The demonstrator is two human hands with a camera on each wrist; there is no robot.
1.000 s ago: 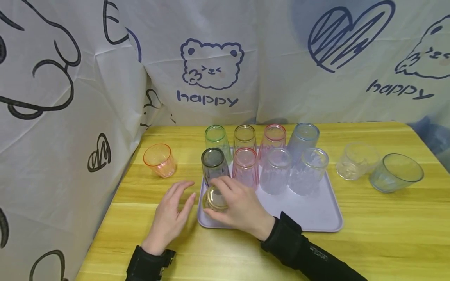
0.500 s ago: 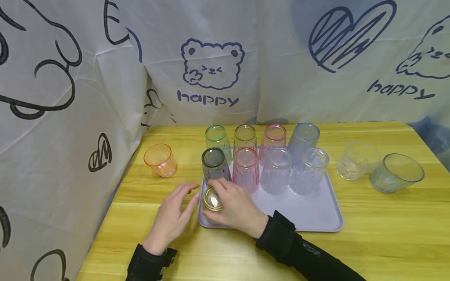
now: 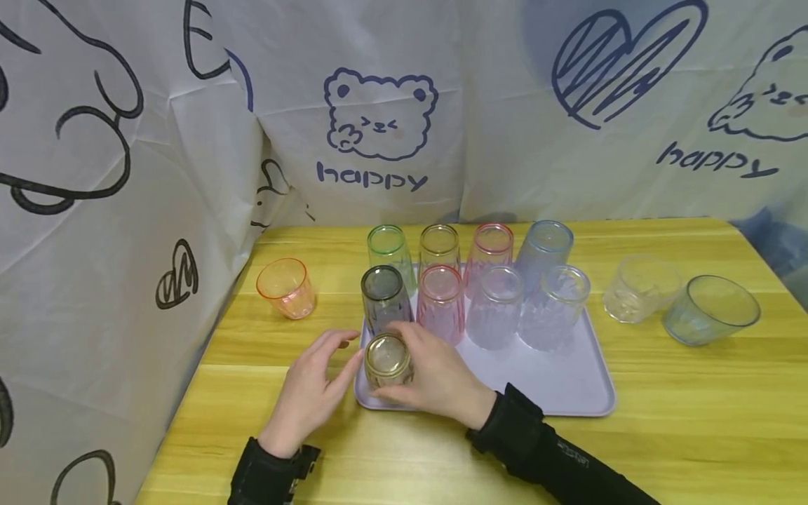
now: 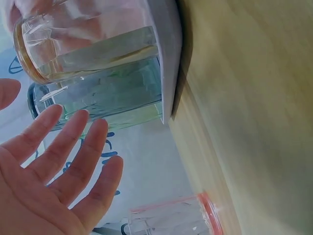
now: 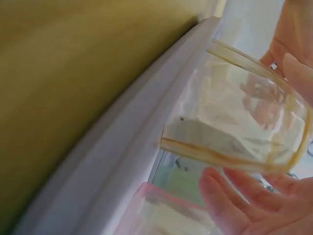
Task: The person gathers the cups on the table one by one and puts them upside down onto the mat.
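Note:
An amber-tinted glass (image 3: 388, 358) stands upside down at the front left corner of the lilac tray (image 3: 543, 389). Round it curves my right hand (image 3: 438, 372), thumb on the near side and fingers on the far side. The right wrist view shows the amber glass (image 5: 234, 112) with its mouth at the tray and fingertips (image 5: 215, 183) right at its side. My left hand (image 3: 312, 389) holds nothing; it hovers just left of the tray, fingers apart in the left wrist view. Directly behind the amber glass is an upturned grey glass (image 3: 384, 298).
Several more upturned glasses fill the tray's back, among them a green glass (image 3: 387, 245), a red-rimmed glass (image 3: 442, 301) and a blue glass (image 3: 546, 252). An orange cup (image 3: 287, 287) stands left of the tray. To its right are a clear cup (image 3: 631, 294) and a grey-blue cup (image 3: 710, 308).
My right hand has shifted slightly right, and its fingers uncover more of the amber glass's base. The left hand has edged a little right; the other glasses have not moved.

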